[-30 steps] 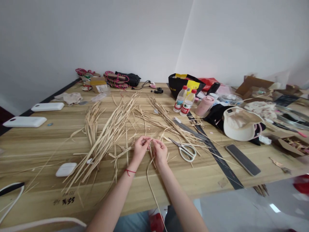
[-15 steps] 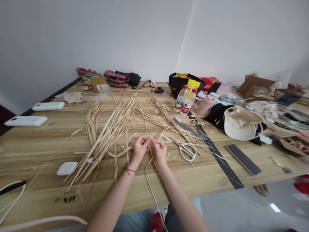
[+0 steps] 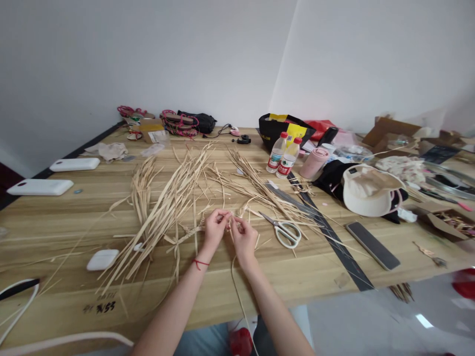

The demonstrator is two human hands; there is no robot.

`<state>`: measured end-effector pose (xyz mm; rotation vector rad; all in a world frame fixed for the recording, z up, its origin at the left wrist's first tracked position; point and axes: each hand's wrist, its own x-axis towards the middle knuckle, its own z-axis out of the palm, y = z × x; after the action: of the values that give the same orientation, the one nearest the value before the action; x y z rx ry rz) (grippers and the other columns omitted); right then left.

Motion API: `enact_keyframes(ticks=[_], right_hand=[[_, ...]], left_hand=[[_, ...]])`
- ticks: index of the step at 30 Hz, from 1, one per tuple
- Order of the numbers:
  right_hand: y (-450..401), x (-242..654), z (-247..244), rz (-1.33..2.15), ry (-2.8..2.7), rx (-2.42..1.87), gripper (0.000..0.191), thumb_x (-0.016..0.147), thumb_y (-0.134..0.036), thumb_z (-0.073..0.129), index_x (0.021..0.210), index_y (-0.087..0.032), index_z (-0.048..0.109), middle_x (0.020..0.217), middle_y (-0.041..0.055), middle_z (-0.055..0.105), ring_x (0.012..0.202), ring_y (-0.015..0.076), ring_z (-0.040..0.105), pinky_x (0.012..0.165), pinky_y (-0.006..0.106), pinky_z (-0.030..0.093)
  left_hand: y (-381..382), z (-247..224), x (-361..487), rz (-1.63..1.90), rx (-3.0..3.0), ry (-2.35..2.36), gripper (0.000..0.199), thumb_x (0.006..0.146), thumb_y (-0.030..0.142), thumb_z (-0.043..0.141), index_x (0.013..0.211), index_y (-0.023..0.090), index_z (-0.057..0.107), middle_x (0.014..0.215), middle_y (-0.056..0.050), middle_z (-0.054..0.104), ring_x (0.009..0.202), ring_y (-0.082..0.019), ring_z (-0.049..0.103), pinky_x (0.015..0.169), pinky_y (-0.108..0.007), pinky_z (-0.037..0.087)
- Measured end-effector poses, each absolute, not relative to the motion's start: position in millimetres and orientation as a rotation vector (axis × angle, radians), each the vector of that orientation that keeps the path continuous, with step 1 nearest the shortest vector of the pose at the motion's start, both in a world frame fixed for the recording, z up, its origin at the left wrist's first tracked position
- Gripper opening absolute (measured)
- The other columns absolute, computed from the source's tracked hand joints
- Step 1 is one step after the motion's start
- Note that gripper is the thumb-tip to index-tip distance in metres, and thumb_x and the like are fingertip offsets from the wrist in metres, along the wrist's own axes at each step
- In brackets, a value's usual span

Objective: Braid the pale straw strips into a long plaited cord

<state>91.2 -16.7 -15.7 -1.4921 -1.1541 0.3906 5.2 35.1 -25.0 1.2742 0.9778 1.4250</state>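
Watching from far, I saw the left hand [image 3: 215,230] and the right hand [image 3: 244,240] narrowly pinching a pale straw strip [image 3: 237,291] between them, over the table [image 3: 215,299], left of the scissors [image 3: 276,224].

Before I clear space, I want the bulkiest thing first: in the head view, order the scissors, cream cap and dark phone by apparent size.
1. Cream cap
2. Dark phone
3. Scissors
That is apparent span only; true sizes may differ.
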Motion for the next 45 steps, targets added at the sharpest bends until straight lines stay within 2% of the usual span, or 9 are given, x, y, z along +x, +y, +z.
enact_keyframes(ticks=[4,9,17,21,25,31,45], right_hand=[[-14.3,108.8,-10.5,0.062,-1.435,-1.638,0.029,0.088,-0.037,0.049,0.086,-0.018,0.071,0.063,0.0056,0.068,0.051,0.0145,0.057,0.053,0.023,0.034],[-6.1,130.2,1.7,-0.016,-1.787,-1.677,0.023,0.09,-0.03,0.048,0.09,-0.021,0.069,0.069,0.0065,0.071,0.055,0.0173,0.062,0.052,0.023,0.031],[16.0,158.9,12.7,0.256,-1.997,-1.376,0.017,0.09,-0.027,0.05,0.092,-0.022,0.066,0.083,0.0066,0.071,0.071,0.0183,0.063,0.062,0.024,0.039],[17.7,159.8,5.3,0.435,-1.863,-1.221,0.017,0.089,-0.027,0.049,0.088,-0.02,0.065,0.081,0.0052,0.066,0.071,0.0173,0.059,0.065,0.025,0.041],[17.5,156.4,-2.5,0.537,-1.715,-1.178,0.017,0.088,-0.03,0.05,0.086,-0.019,0.063,0.079,0.0041,0.062,0.067,0.0158,0.054,0.062,0.026,0.042],[18.2,154.6,-4.4,0.671,-1.614,-1.106,0.017,0.085,-0.033,0.055,0.082,-0.018,0.063,0.081,0.0033,0.059,0.073,0.0155,0.055,0.064,0.026,0.044],[17.5,148.6,-14.1,0.796,-1.454,-1.127,0.023,0.082,-0.038,0.058,0.085,-0.017,0.065,0.084,0.0053,0.066,0.075,0.0166,0.061,0.067,0.027,0.046]], left_hand=[[36.8,-29.4,5.4,1.383,1.294,0.979,0.024,0.072,0.035,0.069,0.076,0.015,0.057,0.061,0.002,0.058,0.045,-0.007,0.052,0.043,-0.018,0.044],[37.8,-30.9,6.1,1.38,1.271,0.995,0.025,0.071,0.036,0.069,0.076,0.016,0.056,0.056,0.005,0.056,0.042,-0.008,0.051,0.041,-0.018,0.043],[38.4,-29.8,2.6,1.361,1.307,0.982,0.022,0.072,0.034,0.068,0.076,0.016,0.057,0.063,0.003,0.059,0.042,-0.007,0.052,0.04,-0.018,0.042],[39.7,-32.0,0.7,1.336,1.335,0.956,0.022,0.073,0.034,0.068,0.076,0.016,0.056,0.07,0.001,0.06,0.042,-0.006,0.051,0.04,-0.018,0.043],[39.9,-32.2,0.2,1.309,1.37,0.951,0.022,0.074,0.034,0.067,0.077,0.016,0.056,0.063,0.003,0.058,0.043,-0.007,0.052,0.041,-0.017,0.043],[37.6,-27.0,0.7,1.314,1.397,0.949,0.022,0.073,0.035,0.067,0.076,0.015,0.059,0.066,0.001,0.06,0.046,-0.007,0.053,0.044,-0.018,0.045],[36.2,-24.9,0.1,1.307,1.405,0.971,0.022,0.073,0.035,0.068,0.079,0.015,0.061,0.071,-0.001,0.065,0.047,-0.008,0.056,0.043,-0.019,0.046]])
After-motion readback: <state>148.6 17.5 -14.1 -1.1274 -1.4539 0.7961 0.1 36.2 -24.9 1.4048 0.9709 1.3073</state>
